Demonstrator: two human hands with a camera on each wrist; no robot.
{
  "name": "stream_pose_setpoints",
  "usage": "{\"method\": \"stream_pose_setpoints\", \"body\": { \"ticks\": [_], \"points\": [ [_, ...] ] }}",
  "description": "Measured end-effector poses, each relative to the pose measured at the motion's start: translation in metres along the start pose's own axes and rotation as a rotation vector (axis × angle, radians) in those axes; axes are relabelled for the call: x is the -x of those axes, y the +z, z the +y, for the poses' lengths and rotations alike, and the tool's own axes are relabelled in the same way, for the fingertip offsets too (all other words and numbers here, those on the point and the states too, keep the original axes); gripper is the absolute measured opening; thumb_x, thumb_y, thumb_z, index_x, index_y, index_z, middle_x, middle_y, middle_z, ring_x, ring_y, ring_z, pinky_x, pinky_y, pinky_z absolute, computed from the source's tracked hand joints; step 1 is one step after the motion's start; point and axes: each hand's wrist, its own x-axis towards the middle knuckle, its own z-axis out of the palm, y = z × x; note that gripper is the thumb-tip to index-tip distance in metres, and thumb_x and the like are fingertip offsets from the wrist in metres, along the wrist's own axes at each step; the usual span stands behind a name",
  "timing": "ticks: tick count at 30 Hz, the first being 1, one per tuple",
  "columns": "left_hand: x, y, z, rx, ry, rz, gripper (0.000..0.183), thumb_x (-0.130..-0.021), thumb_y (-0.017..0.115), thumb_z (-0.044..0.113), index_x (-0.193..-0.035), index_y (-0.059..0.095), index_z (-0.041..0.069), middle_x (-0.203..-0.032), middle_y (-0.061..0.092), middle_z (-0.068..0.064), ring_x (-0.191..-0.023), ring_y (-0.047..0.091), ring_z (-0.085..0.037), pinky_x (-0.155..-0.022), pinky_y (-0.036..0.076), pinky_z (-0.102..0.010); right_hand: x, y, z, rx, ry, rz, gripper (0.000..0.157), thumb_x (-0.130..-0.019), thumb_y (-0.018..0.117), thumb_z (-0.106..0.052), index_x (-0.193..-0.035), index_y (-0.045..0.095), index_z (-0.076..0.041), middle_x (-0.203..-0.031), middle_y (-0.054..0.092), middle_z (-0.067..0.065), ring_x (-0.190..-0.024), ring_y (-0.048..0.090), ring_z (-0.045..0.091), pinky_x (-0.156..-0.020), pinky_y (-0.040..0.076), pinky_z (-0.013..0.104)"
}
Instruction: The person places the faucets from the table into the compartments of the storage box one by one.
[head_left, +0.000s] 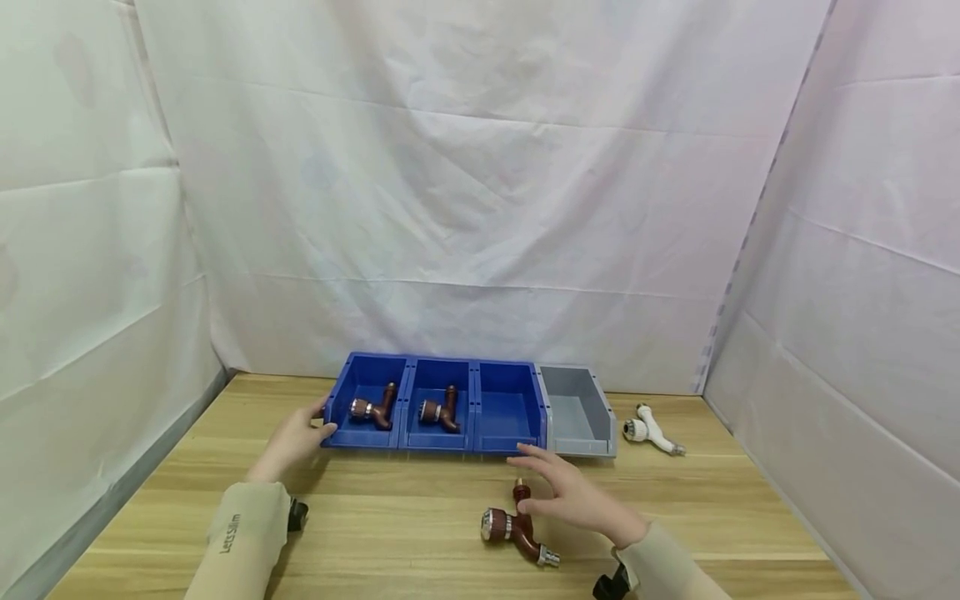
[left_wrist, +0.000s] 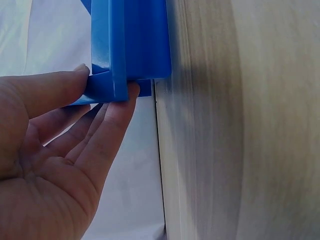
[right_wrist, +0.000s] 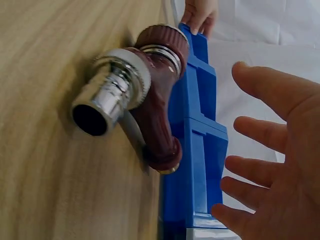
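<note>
My left hand (head_left: 294,439) grips the outer left wall of the leftmost blue bin (head_left: 363,439), with thumb and fingers on either side of its edge in the left wrist view. On the wooden table in front of the bins lies a dark red-brown tap (head_left: 522,527) with a ribbed knob and a silver hose end (right_wrist: 97,107). Over its right side hovers my right hand (head_left: 573,496), fingers spread and holding nothing; the right wrist view shows a gap between palm and tap. Similar brown taps lie in the left bin (head_left: 381,410) and the second bin (head_left: 447,412).
A third blue bin (head_left: 510,410) and a grey bin (head_left: 576,408) continue the row rightward, both without a tap. A white tap (head_left: 651,431) lies on the table (head_left: 390,525) right of the grey bin. White cloth (head_left: 465,208) hangs behind and at both sides.
</note>
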Motion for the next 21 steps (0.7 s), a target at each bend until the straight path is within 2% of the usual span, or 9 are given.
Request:
{"method": "stream_pose_setpoints", "body": {
  "ticks": [3, 7, 21],
  "points": [
    [0.000, 0.000, 0.000, 0.000, 0.003, -0.001, 0.058, -0.096, 0.058, 0.008, -0.145, 0.034, -0.010, -0.128, 0.050, -0.037, -0.103, 0.060, -0.046, -0.084, 0.049, -0.056, 0.001, 0.004, 0.000, 0.025, 0.008, -0.048, 0.062, -0.089, 0.068, -0.041, -0.143, 0.049, -0.017, -0.154, 0.031, 0.014, -0.137, 0.032, 0.038, -0.101, 0.034, 0.063],
    [-0.001, -0.001, -0.001, -0.007, 0.016, 0.000, 0.058, -0.095, 0.059, 0.008, -0.144, 0.034, -0.011, -0.127, 0.050, -0.038, -0.101, 0.061, -0.046, -0.084, 0.049, -0.056, 0.001, 0.010, 0.000, 0.094, 0.000, -0.072, 0.070, -0.085, 0.070, -0.048, -0.142, 0.050, -0.013, -0.152, 0.034, 0.015, -0.136, 0.035, 0.039, -0.103, 0.033, 0.062],
    [-0.002, 0.000, -0.003, -0.019, 0.035, 0.013, 0.057, -0.094, 0.060, 0.006, -0.142, 0.036, -0.013, -0.124, 0.053, -0.037, -0.101, 0.061, -0.046, -0.085, 0.049, -0.057, 0.004, 0.021, -0.002, 0.162, 0.012, -0.106, 0.074, -0.079, 0.074, -0.053, -0.139, 0.054, -0.015, -0.154, 0.030, 0.018, -0.135, 0.035, 0.041, -0.102, 0.035, 0.060]
  ]
}}
